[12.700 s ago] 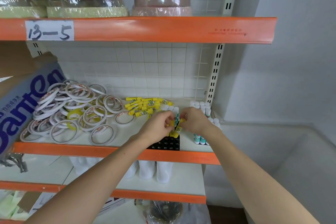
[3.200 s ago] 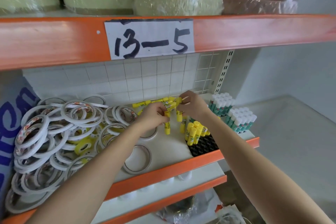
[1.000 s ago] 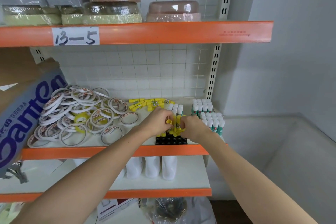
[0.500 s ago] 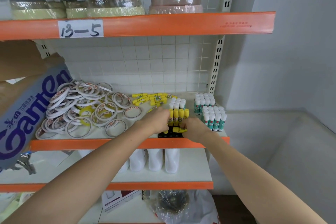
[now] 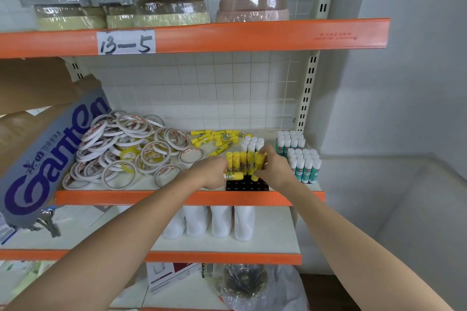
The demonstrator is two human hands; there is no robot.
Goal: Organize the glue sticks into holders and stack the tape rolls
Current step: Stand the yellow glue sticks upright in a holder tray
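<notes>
Over the black holder (image 5: 246,183), left hand (image 5: 211,173) gripping a yellow glue stick (image 5: 233,176), right hand (image 5: 274,169) pinching another, fingertips hidden.

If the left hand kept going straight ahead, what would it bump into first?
Probably the row of upright yellow glue sticks in the black holder; the left hand is right beside them, though depth is unclear.

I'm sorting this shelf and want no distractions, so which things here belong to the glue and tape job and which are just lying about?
Job:
- yellow glue sticks
- black holder
- tape rolls
- left hand, right hand

Lying about:
- green glue sticks, already standing
- Ganten box
- white bottles
- wrapped rolls
</notes>
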